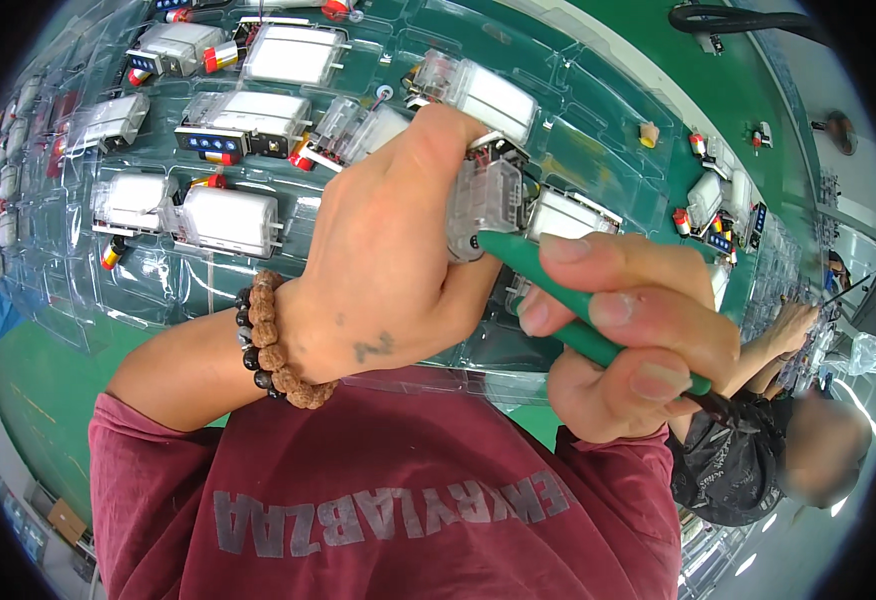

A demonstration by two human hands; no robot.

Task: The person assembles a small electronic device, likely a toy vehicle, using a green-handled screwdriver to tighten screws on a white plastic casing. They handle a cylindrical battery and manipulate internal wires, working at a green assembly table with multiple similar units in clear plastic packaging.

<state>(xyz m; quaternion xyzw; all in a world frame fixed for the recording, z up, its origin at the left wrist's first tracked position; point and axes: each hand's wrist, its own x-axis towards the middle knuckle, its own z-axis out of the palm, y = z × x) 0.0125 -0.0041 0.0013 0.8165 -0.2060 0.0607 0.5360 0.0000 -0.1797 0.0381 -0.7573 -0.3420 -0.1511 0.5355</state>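
Observation:
My left hand (383, 230), with a bead bracelet on its wrist, is closed around a small electronic module (486, 200) in a clear plastic housing. Its fingers are mostly hidden beneath the hand and the module. My right hand (648, 325) grips what look like green-handled pliers (533, 262). One green handle end meets the lower corner of the housing, while the dark metal end points away at the lower right, partly blurred. Just beyond my left hand lie similar modules, one with a white block (495, 97) and another (570, 215) by the housing.
Clear plastic trays (598, 90) with moulded pockets cover the green worktop and hold several modules with white blocks (228, 222) and red-and-yellow cylinders (113, 252). A small yellowish piece (649, 134) sits at the right. A co-worker in black (728, 460) works on the right.

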